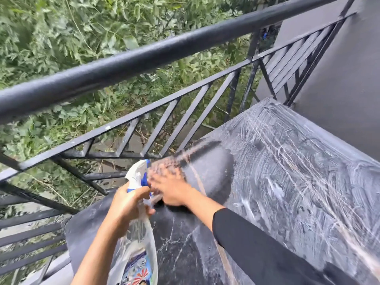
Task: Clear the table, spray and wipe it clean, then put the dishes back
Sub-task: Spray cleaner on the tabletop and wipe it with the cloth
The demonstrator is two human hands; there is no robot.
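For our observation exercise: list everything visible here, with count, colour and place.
table: one, dark marble with white smears, centre right
spray bottle: one, clear, white-and-blue head, lower left
railing: one, black metal, across top and left
plants: many, green, beyond the railing
wall: one, grey, upper right
sleeve: one, black, right arm
left hand: one, grips the spray bottle
right hand: one, blurred, over the table
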